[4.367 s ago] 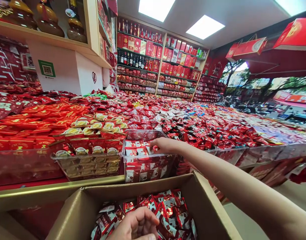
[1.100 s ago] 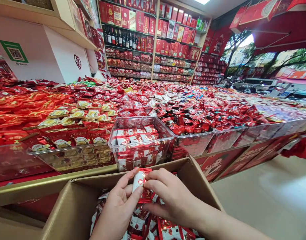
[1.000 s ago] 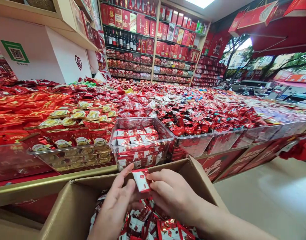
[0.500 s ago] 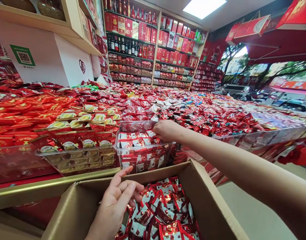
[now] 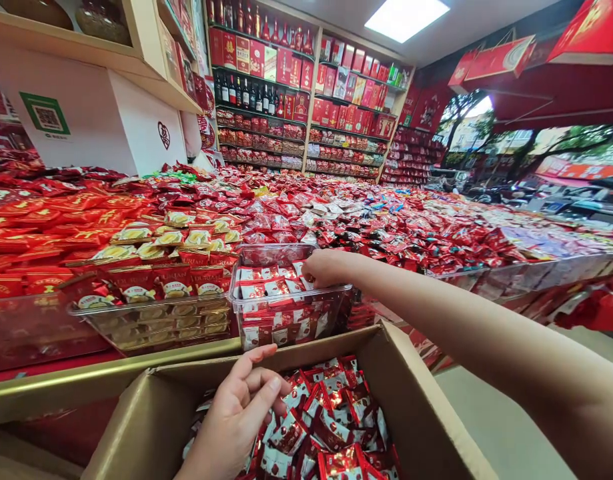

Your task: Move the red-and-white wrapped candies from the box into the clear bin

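My right hand (image 5: 317,268) reaches into a clear plastic bin (image 5: 291,295) at its right end, fingers curled down against a small red-and-white candy packet (image 5: 299,268); the fingertips are partly hidden. Inside the bin, similar packets lie in neat rows. My left hand (image 5: 246,407) hovers over an open cardboard box (image 5: 426,400), its index finger stretched out and the thumb apart from it, with nothing visible in it. Loose red-and-white candy packets (image 5: 331,427) fill the box below that hand.
Durian-labelled packets (image 5: 176,280) stand in the clear bin to the left, beside red packets (image 5: 36,280). Heaps of wrapped sweets (image 5: 411,227) spread across the display behind. A gold edge (image 5: 111,370) runs along the counter front. Shelves of bottles and boxes (image 5: 286,67) line the back wall.
My right hand has moved slightly left and down, deeper into the clear bin. My left hand has shifted a little right and down over the box.
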A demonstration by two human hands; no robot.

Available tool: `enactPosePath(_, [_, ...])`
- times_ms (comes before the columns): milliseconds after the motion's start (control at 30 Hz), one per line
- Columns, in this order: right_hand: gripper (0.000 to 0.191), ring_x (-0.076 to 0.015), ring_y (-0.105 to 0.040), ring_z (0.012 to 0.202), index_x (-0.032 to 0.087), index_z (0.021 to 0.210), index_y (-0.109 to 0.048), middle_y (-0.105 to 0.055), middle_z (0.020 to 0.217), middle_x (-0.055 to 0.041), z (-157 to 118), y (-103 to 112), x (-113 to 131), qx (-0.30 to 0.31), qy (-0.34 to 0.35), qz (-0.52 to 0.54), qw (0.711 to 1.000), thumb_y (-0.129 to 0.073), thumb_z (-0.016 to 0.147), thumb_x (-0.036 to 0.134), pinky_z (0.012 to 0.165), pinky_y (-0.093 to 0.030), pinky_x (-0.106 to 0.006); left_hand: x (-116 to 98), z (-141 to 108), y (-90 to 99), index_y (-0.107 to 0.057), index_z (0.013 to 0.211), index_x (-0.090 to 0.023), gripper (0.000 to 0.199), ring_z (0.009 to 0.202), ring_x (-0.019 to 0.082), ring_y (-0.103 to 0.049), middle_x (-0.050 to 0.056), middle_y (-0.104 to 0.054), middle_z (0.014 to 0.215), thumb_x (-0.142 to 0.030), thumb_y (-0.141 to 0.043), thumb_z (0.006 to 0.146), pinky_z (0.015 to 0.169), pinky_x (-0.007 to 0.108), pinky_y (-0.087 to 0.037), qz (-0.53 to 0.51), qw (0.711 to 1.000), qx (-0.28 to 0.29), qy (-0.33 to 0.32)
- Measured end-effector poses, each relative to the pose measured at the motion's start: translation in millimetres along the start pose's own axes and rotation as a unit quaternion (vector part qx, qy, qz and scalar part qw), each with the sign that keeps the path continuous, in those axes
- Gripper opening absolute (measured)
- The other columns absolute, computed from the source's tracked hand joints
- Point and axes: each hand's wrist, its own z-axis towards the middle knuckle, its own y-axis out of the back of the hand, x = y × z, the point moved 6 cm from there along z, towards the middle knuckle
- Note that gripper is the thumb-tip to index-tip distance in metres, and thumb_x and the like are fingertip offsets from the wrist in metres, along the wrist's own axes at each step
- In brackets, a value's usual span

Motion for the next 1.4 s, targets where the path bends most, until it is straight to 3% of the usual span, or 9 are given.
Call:
enactPosePath(333, [0.035,-0.018,-0.054,0.09,0.019,0.103,-0.058,-0.061,0.098,-0.0055,9,11,15,-0.073,0.089,0.1,0.988,-0.054,0.069,0.028,0.073,-0.038,-0.023,5,2,0.4,-0.042,0.103,-0.019,0.037,0.051,0.011,-0.051,-0.002,-0.061,0.062,-0.031,-0.056,0.07,0.045,0.02,-0.034,0.024,1.0,0.01,0.007])
enactPosePath(533, [0.038,-0.0195,-0.056,0.085,0.018,0.101,-0.06,-0.062,0.095,-0.0072,18,1,13,-0.036,0.033,0.115,0.992,-0.057,0.066,0.031,0.066,-0.039,-0.023,10,2,-0.9,-0.046,0.101,-0.02,0.037,0.051,0.012,-0.051,-0.002,-0.061,0.062,-0.033,-0.058,0.069,0.046,0.021,-0.032,0.025,0.999,0.018,0.015])
enactPosePath(767, [0.037,-0.0187,-0.056,0.085,0.017,0.101,-0.059,-0.061,0.096,-0.0064,15,0,-3,-0.09,0.009,0.123,0.988,-0.053,0.069,0.034,0.064,-0.039,-0.023,15,2,-3.6,-0.049,0.099,-0.02,0.034,0.055,0.012,-0.051,-0.001,-0.059,0.065,-0.036,-0.057,0.07,0.048,0.021,-0.034,0.057,0.996,0.057,0.034])
enactPosePath(967, [0.034,-0.0201,-0.057,0.079,0.015,0.096,-0.061,-0.062,0.09,-0.0088,6,-2,-2,-0.036,0.002,0.071,0.997,-0.053,0.068,0.032,0.057,-0.039,-0.024,22,0,-6.9,-0.053,0.095,-0.021,0.028,0.05,0.011,-0.05,-0.002,-0.058,0.061,-0.031,-0.057,0.069,0.05,0.022,-0.038,0.053,0.998,0.032,0.033])
enactPosePath(1067, [0.032,-0.0198,-0.057,0.08,0.013,0.095,-0.061,-0.062,0.09,-0.0098,4,-1,0,-0.029,-0.001,0.058,0.998,-0.051,0.068,0.027,0.059,-0.039,-0.024,5,-8,-6.5,-0.059,0.087,-0.022,0.016,0.057,0.015,-0.055,0.001,-0.061,0.065,-0.027,-0.054,0.072,0.056,0.026,-0.043,0.134,0.99,0.022,-0.038])
enactPosePath(1133, [0.031,-0.019,-0.056,0.081,0.013,0.095,-0.061,-0.062,0.091,-0.0102,2,0,1,-0.025,-0.004,0.059,0.998,-0.052,0.068,0.025,0.062,-0.039,-0.023,-31,-13,-8.6,-0.063,0.081,-0.023,0.013,0.072,0.018,-0.058,0.003,-0.064,0.076,-0.021,-0.053,0.073,0.068,0.028,-0.044,0.237,0.953,0.011,-0.189])
enactPosePath(1200, [0.032,-0.0186,-0.056,0.081,0.013,0.096,-0.06,-0.062,0.092,-0.0103,0,2,2,-0.026,0.001,0.061,0.998,-0.052,0.068,0.025,0.063,-0.04,-0.023,-77,-15,-18.7,-0.064,0.085,-0.025,0.021,0.088,0.02,-0.055,0.004,-0.063,0.09,-0.013,-0.051,0.072,0.082,0.03,-0.04,0.338,0.869,0.021,-0.36])
enactPosePath(1267, [0.032,-0.019,-0.057,0.081,0.012,0.096,-0.06,-0.061,0.093,-0.0111,-3,4,3,-0.027,0.004,0.056,0.998,-0.052,0.067,0.023,0.062,-0.04,-0.023,-114,3,-29.1,-0.064,0.09,-0.021,0.023,0.098,0.022,-0.051,0.006,-0.061,0.101,-0.015,-0.051,0.072,0.091,0.031,-0.034,0.437,0.79,0.02,-0.43])
enactPosePath(1400, [0.029,-0.0193,-0.058,0.079,0.01,0.093,-0.062,-0.062,0.092,-0.0127,-9,6,3,-0.037,0.0,0.06,0.998,-0.048,0.068,0.019,0.061,-0.04,-0.023,-127,93,-48.6,-0.065,0.091,-0.017,0.027,0.099,0.024,-0.051,0.008,-0.061,0.103,-0.02,-0.046,0.073,0.089,0.032,-0.033,0.648,0.699,0.156,-0.26])
